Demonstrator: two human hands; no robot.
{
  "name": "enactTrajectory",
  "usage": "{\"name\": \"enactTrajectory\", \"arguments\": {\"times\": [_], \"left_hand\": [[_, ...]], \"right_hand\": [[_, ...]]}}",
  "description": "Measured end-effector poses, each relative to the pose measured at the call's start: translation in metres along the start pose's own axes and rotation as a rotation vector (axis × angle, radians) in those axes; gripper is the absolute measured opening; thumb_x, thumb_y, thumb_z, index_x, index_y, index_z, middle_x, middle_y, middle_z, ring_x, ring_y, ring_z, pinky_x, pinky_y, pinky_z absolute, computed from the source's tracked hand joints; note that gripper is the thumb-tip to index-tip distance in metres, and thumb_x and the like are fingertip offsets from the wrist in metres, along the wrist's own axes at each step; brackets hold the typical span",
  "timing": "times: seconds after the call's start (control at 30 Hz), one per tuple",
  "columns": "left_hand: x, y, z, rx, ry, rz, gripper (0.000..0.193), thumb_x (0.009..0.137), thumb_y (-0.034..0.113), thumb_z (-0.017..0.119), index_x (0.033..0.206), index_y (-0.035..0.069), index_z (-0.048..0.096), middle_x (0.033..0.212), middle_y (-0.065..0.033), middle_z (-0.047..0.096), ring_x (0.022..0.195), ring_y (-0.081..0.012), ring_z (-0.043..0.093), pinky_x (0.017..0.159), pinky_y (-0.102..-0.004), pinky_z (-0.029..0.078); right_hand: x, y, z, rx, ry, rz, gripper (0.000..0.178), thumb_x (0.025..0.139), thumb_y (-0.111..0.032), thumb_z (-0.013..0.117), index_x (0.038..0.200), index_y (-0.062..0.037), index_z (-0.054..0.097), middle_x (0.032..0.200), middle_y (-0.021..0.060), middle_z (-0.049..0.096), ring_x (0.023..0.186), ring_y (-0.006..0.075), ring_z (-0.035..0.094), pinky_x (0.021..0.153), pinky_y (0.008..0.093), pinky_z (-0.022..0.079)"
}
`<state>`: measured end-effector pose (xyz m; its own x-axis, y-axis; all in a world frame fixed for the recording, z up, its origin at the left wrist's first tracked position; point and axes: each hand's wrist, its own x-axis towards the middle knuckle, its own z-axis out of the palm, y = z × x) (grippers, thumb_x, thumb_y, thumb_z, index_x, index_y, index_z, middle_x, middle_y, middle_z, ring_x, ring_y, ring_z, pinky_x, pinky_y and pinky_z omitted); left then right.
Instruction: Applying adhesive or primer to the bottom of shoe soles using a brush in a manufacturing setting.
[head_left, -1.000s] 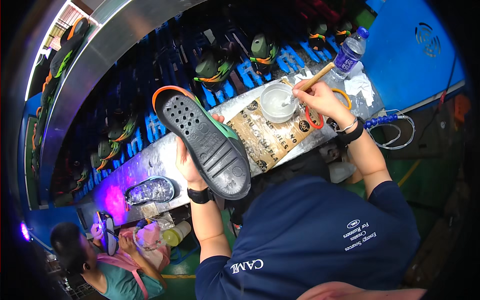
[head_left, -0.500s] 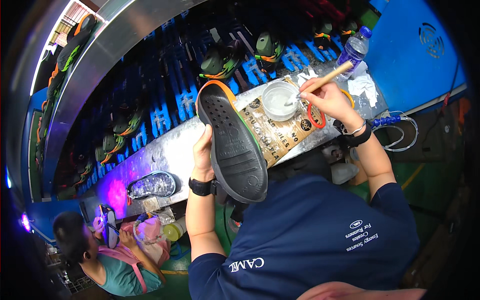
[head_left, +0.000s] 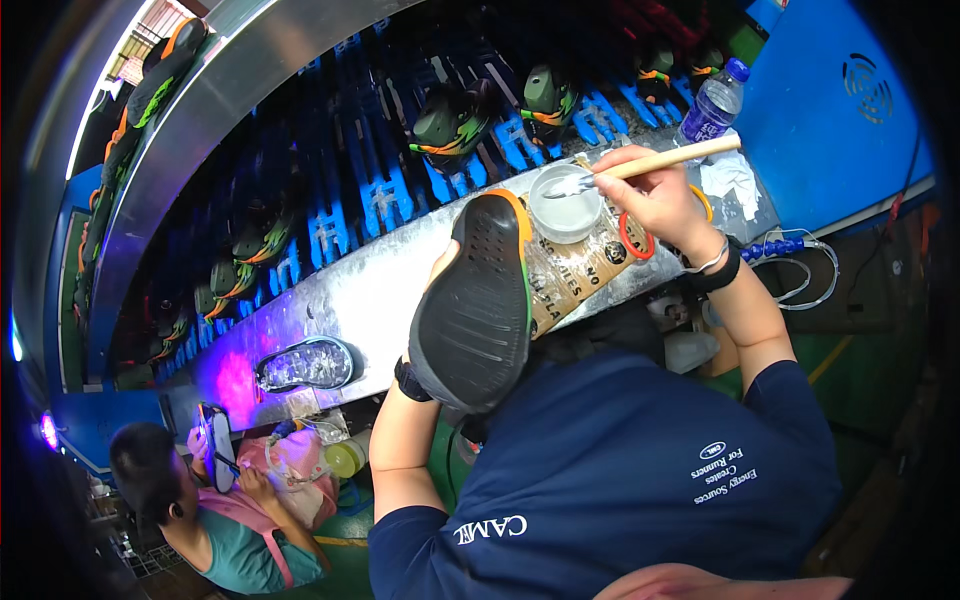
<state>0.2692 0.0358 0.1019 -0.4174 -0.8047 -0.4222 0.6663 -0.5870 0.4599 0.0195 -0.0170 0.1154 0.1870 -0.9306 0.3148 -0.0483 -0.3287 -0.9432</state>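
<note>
My left hand (head_left: 446,259) is closed on a black shoe sole (head_left: 470,330) with an orange and green rim, mostly hidden behind it. The sole tilts, its grooved, perforated face showing and its orange-rimmed end near the cup. In my right hand (head_left: 655,198) a brush (head_left: 690,157) with a pale wooden handle is pinched, lying nearly level. Its tip reaches over a clear plastic cup (head_left: 566,228) of cloudy liquid; I cannot tell whether it touches the liquid. Beneath the cup lies printed brown cardboard (head_left: 575,285) on the metal bench.
Red and yellow rings (head_left: 637,238) lie beside my right hand. A water bottle (head_left: 716,100) and crumpled white paper (head_left: 732,185) stand behind. Shoes sit on blue rack supports (head_left: 387,200) along the bench. Another sole (head_left: 306,364) lies left, near a seated co-worker (head_left: 220,510) handling a sole.
The sole has tilted, and its orange-rimmed end has moved right and down toward the cup. My right hand has dropped slightly and the brush handle has swung flatter, its tip still at the cup.
</note>
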Motion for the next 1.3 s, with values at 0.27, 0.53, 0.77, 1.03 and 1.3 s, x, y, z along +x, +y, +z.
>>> {"name": "enactTrajectory", "arguments": {"times": [0.27, 0.53, 0.77, 1.03, 1.3], "left_hand": [[-0.004, 0.0, 0.024, 0.004, -0.014, -0.123, 0.037, 0.085, 0.034, 0.042, 0.101, 0.002, 0.051, 0.08, -0.0091, 0.058, 0.064, -0.0153, 0.058, 0.058, -0.0253, 0.049], [-0.016, -0.001, 0.029, 0.095, -0.032, -0.097, 0.037, 0.085, 0.034, 0.042, 0.102, 0.002, 0.05, 0.082, -0.0085, 0.058, 0.066, -0.0147, 0.058, 0.059, -0.0248, 0.049], [-0.025, 0.006, 0.031, 0.169, -0.044, -0.077, 0.038, 0.085, 0.034, 0.042, 0.104, 0.002, 0.049, 0.083, -0.0081, 0.058, 0.067, -0.0142, 0.057, 0.06, -0.0244, 0.049], [-0.018, 0.008, 0.028, 0.273, -0.11, -0.028, 0.039, 0.086, 0.035, 0.042, 0.108, 0.003, 0.044, 0.088, -0.007, 0.055, 0.073, -0.0128, 0.056, 0.064, -0.0241, 0.048], [-0.012, 0.004, 0.025, 0.444, -0.139, 0.055, 0.05, 0.084, 0.035, 0.044, 0.121, 0.004, 0.031, 0.105, -0.0062, 0.046, 0.09, -0.0107, 0.048, 0.078, -0.0259, 0.042]], "right_hand": [[0.005, -0.002, 0.015, -0.219, -0.129, -0.092, 0.009, 0.074, -0.004, 0.06, 0.081, 0.0005, 0.057, 0.072, 0.0039, 0.055, 0.064, 0.008, 0.05, 0.057, 0.0206, 0.04], [0.013, -0.008, 0.028, -0.124, -0.118, -0.175, 0.011, 0.073, -0.001, 0.059, 0.083, 0.0016, 0.057, 0.069, 0.0045, 0.056, 0.059, 0.0072, 0.05, 0.051, 0.0191, 0.039], [0.01, -0.001, 0.02, -0.259, -0.107, -0.391, 0.007, 0.07, 0.002, 0.059, 0.077, 0.0022, 0.058, 0.072, 0.0079, 0.058, 0.06, 0.0119, 0.053, 0.054, 0.0228, 0.042], [-0.006, -0.014, 0.017, -0.267, -0.212, -0.305, 0.007, 0.069, 0.0, 0.059, 0.076, 0.0006, 0.058, 0.071, 0.0088, 0.059, 0.059, 0.0147, 0.054, 0.055, 0.0239, 0.042], [0.002, -0.008, 0.016, -0.223, -0.106, -0.373, 0.009, 0.069, 0.002, 0.058, 0.079, 0.0025, 0.058, 0.073, 0.0097, 0.058, 0.062, 0.0148, 0.053, 0.057, 0.0246, 0.042]]}}
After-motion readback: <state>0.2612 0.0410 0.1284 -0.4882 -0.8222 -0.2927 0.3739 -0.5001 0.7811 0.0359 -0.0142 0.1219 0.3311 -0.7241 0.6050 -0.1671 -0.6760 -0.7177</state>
